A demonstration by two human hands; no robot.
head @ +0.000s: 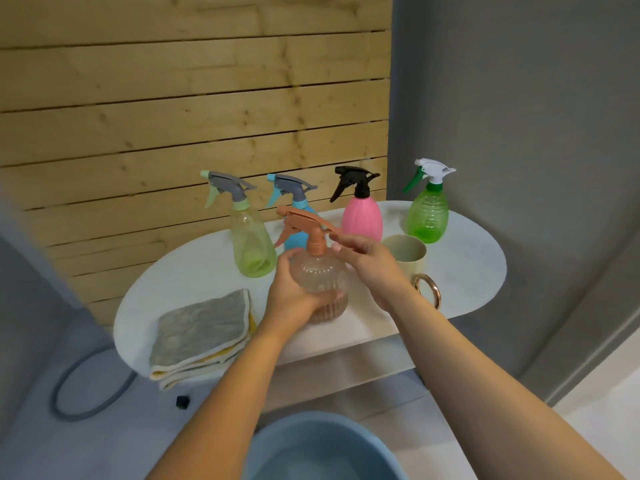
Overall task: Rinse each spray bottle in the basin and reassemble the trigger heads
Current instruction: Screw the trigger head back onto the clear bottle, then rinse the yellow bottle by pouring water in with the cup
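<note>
Head camera looks down on our two hands at the ribbed, round, clear-peach plastic spray bottle (320,282), which stands on the white oval tabletop (194,268) near its front edge, its terracotta trigger head (304,226) on the neck. Our left hand (294,299) wraps its curled fingers round the bottle's belly, thumb up near the shoulder. Our right hand (363,258) sits at the back of the trigger head, fingers bent toward it; whether they truly pinch it or only touch it, we cannot tell. The step in hand looks like unscrewing this head, so we should hold the body firmly but without squeezing the thin ribbed wall, and turn at the threaded collar, not at the lever, which would only flex. We should lift the head straight up so its dip tube clears the neck, then carry the bottle down to the blue round plastic basin (277,441) below the table's front edge. Behind stand four more bottles: pale yellow-green (251,244), blue (298,233), pink (362,220) and bright green (427,216), all with heads on.
</note>
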